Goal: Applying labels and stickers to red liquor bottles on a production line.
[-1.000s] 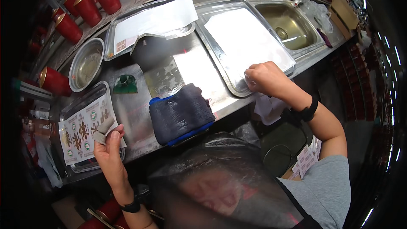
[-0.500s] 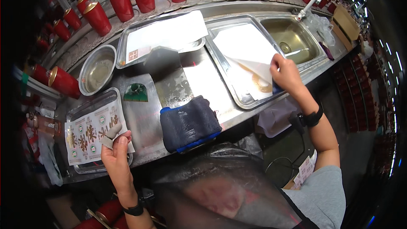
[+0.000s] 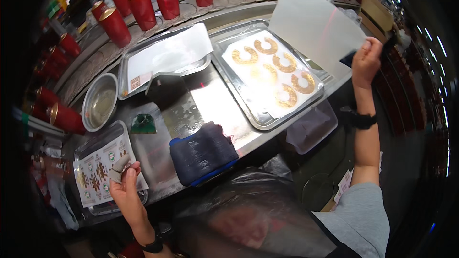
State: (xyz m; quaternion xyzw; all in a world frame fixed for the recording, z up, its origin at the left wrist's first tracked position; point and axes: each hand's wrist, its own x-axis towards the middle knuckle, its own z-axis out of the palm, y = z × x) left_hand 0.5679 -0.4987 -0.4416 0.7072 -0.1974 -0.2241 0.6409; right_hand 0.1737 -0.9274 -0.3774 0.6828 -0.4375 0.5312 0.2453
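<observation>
My right hand (image 3: 367,63) is closed on the corner of a white sheet (image 3: 311,24), holding it up at the far right. Below the sheet's left edge sits a metal tray (image 3: 260,123) with a white backing sheet carrying several gold C-shaped decals (image 3: 302,82). Over at the left, my left hand (image 3: 126,192) has its fingers bent together around small grey pieces (image 3: 119,167); whether these are held or worn on the fingers I cannot make out. It hovers at the edge of a printed decal sheet (image 3: 103,169) with gold and brown characters, lying across a smaller tray (image 3: 125,131).
A folded dark cloth (image 3: 204,155) lies at the counter's front edge. Behind are a water bowl (image 3: 100,102), another tray with white paper (image 3: 167,50), and a small green piece (image 3: 143,123). Red bottles with gold tops (image 3: 143,9) line the back conveyor. A plastic bin (image 3: 313,131) stands below the counter.
My right hand has lifted the white sheet off the tray, up and to the right, uncovering the gold decals. The left hand stays by the printed sheet; the view has shifted somewhat.
</observation>
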